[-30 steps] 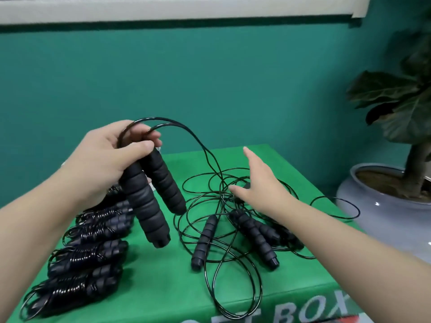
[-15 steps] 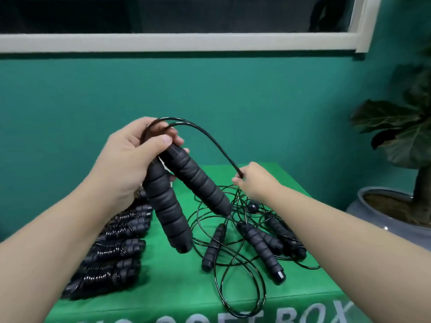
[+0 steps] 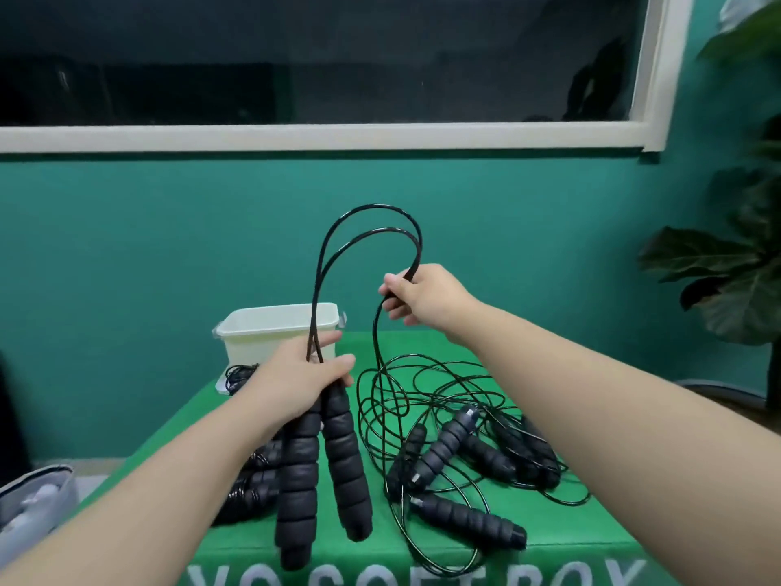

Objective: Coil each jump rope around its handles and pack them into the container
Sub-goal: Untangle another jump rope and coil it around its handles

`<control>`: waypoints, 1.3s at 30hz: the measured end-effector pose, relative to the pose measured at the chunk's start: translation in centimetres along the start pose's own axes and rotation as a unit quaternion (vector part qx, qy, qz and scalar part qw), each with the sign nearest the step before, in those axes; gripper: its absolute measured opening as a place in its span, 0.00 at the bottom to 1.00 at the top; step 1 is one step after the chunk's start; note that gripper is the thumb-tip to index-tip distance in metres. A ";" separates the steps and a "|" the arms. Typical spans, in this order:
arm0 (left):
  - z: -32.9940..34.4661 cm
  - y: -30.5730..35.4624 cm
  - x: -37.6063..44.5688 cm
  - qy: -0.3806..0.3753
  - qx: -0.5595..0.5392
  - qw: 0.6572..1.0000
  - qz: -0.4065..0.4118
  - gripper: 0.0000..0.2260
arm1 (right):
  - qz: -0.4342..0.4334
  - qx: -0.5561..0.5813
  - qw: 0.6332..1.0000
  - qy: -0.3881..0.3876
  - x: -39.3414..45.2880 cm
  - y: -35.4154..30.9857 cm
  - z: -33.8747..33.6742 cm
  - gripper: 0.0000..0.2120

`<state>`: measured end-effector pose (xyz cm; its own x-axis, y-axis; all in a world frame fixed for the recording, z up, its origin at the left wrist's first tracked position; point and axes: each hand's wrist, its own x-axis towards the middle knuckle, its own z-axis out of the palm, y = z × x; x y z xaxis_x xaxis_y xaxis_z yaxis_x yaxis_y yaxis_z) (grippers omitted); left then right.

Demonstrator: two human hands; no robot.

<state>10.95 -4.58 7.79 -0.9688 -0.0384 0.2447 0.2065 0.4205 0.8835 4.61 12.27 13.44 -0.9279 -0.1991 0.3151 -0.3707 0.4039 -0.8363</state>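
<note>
Loose ropes (image 3: 456, 454) sprawl right up to the tabletop's (image 3: 570, 526) near edge. Left hand (image 3: 296, 382) grips two handles (image 3: 321, 467) hanging clear; right hand (image 3: 427, 298) pinches the cord (image 3: 363, 230) looping high between them. Container (image 3: 270, 332) waits at the far edge.

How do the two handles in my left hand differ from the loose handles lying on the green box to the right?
The held handles hang side by side, gripped at the top by the left hand; the loose handles lie scattered at different angles on the green box. The held pair's cord arcs up to the right hand, while the loose ones sit among tangled cord. Both are black ribbed foam.
</note>
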 end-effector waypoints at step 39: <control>1.6 -5.0 4.7 0.042 0.058 0.997 -0.011 0.07 | 0.074 -0.319 0.923 -0.203 -8.4 23.7 8.2 0.46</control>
<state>5.10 -5.37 3.92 -0.9573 -0.1222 0.2619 0.1630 0.5202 0.8384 3.94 16.25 -12.73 -0.9272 -0.3651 -0.0843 -0.3082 0.8711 -0.3824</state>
